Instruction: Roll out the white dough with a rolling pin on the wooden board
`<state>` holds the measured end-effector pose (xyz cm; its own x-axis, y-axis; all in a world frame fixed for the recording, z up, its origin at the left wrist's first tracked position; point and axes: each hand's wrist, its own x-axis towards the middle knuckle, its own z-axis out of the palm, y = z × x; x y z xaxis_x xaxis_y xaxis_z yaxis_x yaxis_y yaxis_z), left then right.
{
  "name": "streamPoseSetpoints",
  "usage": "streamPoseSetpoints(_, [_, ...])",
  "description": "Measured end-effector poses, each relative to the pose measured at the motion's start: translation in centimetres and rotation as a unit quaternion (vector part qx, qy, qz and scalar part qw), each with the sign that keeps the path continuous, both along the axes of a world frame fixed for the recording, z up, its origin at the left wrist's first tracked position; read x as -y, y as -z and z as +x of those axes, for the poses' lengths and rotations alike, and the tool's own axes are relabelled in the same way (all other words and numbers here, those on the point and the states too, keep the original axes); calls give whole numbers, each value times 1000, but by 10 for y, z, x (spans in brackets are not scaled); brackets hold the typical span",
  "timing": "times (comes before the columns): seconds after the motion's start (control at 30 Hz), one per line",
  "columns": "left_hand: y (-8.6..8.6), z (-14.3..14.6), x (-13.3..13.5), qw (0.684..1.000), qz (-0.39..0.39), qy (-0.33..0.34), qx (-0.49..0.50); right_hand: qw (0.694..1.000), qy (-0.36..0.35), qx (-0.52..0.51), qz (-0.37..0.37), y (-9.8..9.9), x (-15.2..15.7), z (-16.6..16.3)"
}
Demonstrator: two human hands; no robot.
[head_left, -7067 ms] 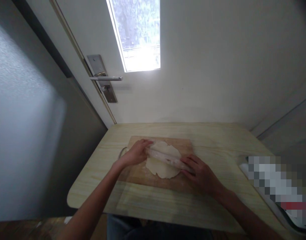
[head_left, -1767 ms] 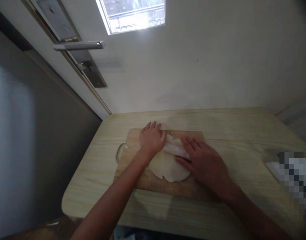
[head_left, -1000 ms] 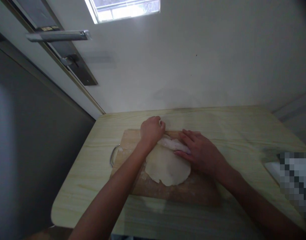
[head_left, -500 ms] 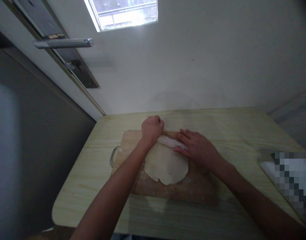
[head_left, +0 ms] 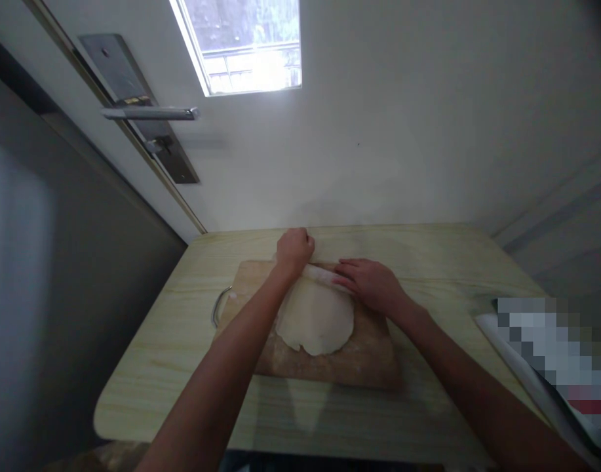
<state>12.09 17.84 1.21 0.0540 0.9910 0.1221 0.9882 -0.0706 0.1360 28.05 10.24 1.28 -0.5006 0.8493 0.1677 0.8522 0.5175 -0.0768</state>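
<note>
Rolling pin point(head_left: 322, 275) lies across the far part of the flattened dough sheet point(head_left: 316, 320), which rests on the wooden board point(head_left: 371, 360) on the table point(head_left: 147, 367). Left hand point(head_left: 295, 248) has fingers curled into a fist by the pin's left end; any grip is hidden. Right hand point(head_left: 373, 282) covers the right end, fingers extended and close together, thumb apart.

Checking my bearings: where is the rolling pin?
Head view, centre: the rolling pin crosses the dough near its far edge, between left hand and right hand.
</note>
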Motion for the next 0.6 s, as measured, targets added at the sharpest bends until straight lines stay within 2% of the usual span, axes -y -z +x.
streamPoseSetpoints(0.2, [-2,3,-2,1000,1,-7,-8,995,99,-16,-11,4,-3,-1])
streamPoseSetpoints(0.4, [-5,1,9,999,-33,-4,-24,992,127,-12,8,5,3,-3])
streamPoseSetpoints(0.6, [-6,-6,24,995,-73,-5,-60,990,136,-6,38,5,24,-10])
